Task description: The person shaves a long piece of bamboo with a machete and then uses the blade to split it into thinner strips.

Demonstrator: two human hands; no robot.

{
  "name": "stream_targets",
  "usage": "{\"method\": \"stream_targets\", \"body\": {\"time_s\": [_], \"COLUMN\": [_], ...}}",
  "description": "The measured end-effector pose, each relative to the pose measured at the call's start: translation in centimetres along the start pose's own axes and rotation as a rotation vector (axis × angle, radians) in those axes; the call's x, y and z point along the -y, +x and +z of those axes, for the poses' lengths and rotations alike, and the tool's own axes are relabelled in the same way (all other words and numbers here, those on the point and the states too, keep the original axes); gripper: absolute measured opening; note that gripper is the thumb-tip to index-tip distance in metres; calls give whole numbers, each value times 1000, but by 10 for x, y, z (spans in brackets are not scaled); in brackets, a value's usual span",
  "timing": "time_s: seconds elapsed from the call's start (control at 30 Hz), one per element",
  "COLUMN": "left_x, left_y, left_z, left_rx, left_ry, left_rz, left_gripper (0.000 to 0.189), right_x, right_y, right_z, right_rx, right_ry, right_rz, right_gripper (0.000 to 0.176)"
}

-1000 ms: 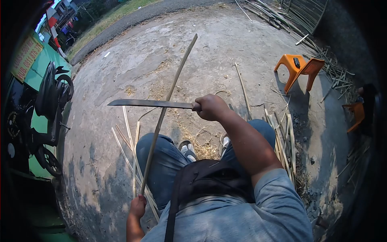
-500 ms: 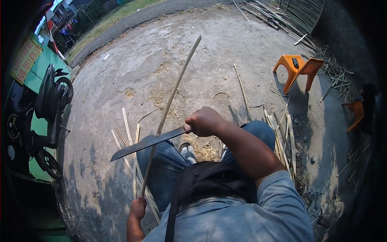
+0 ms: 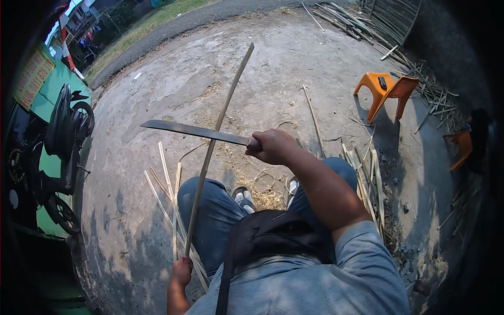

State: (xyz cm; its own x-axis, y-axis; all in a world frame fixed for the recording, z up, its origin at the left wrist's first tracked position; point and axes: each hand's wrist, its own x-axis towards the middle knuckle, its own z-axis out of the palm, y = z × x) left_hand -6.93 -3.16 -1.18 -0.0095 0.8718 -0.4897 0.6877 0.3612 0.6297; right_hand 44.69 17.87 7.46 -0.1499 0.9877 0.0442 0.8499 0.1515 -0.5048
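Note:
My right hand [image 3: 273, 146] is closed round the short handle of a machete [image 3: 191, 130], whose long dark blade points left across the view. The blade crosses a long bamboo strip [image 3: 229, 100] a little above my left knee. At the strip's near end, beside my left thigh, my left hand [image 3: 182, 269] is wrapped around it. From there the strip slants up and away over the ground. Several pale split strips [image 3: 167, 181] lie by my left leg, under and beside the held one.
More split strips [image 3: 376, 178] lean by my right knee. Shavings [image 3: 270, 199] cover the ground between my feet. An orange plastic chair [image 3: 377, 92] with a small black object on it stands at right. Bamboo poles [image 3: 362, 23] lie at the back right; a motorbike [image 3: 60, 152] is parked at left.
The machete has moved farther up the bamboo strip, away from me, and its tip has swung upward. The strip's far end has shifted slightly left. My left hand stays in place.

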Motion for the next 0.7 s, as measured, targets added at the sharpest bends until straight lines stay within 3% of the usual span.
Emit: {"method": "stream_targets", "body": {"time_s": [0.1, 0.13, 0.27, 0.5, 0.7], "left_x": [-2, 1, 8, 13, 11], "left_y": [1, 1, 5, 7, 6], "left_z": [1, 1, 5, 9, 7], "left_rx": [5, -7, -84, -108, -73], "left_ry": [11, 12, 50, 30, 41], "left_rz": [48, 55, 117, 183, 157], "left_gripper": [82, 82, 82, 79, 78], "right_x": [7, 10, 14, -15, 3], "right_y": [0, -1, 2, 14, -1], "right_z": [16, 21, 19, 10, 3], "right_rx": [-23, -51, -97, -121, -47], "right_ry": [-65, -70, -134, 99, -28], "right_rz": [-175, -242, -253, 75, -45], "right_gripper": [35, 24, 12, 21, 26]}}
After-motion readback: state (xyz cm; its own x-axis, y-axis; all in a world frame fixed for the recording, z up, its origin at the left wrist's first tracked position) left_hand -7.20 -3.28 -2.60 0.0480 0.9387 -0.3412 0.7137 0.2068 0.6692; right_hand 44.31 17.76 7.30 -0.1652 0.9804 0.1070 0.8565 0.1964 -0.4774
